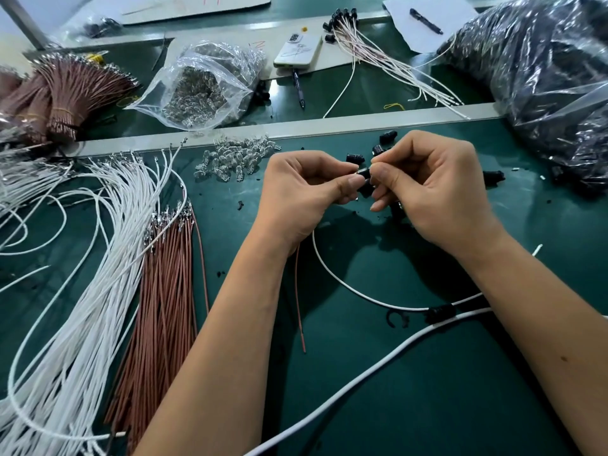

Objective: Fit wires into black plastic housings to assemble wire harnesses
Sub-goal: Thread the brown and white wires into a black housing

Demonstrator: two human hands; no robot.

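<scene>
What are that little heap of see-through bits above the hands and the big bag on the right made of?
The heap of clear pieces looks like glossy transparent plastic or glass; they glint and the green table shows through. Which, I cannot tell. The big bag looks like thin clear plastic film: crinkled, with shiny highlights, dark parts visible inside.

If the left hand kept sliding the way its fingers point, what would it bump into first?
Probably the right hand. The left hand points rightward, its fingertips almost meeting the right hand's around a small black housing pinched between them.
</scene>
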